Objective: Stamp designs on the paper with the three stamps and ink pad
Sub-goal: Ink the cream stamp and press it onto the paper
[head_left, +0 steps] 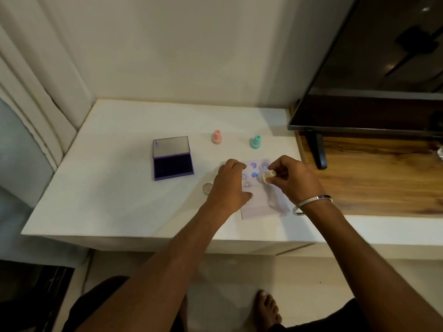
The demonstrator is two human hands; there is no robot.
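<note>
The paper point(262, 200) is taken as landmark; it lies on the white table point(119, 188), near the right front edge. Its left part is pressed down by the left hand point(230, 185), fingers laid flat and close together, probably so the sheet cannot slide or lift with the stamp. A cream stamp point(268, 176) is pinched at its handle by the thumb and fingertips of the right hand point(293, 179); it is tilted, its round face turned leftward over the sheet's right column. Whether the face touches the sheet cannot be told.

Heart and round prints are seen on the upper part of the sheet; the lower part is unprinted.

Behind the paper, a pink stamp point(217, 137) and a green stamp point(256, 142) are stood upright, apart. The open ink pad point(173, 164) is placed well left of the paper, lid raised. A small round cap point(207, 188) is lying just left of the left hand. A dark screen point(374, 68) is stood to the right, clear of the working area. Nothing is judged to block re-inking except the left forearm across the path.
</note>
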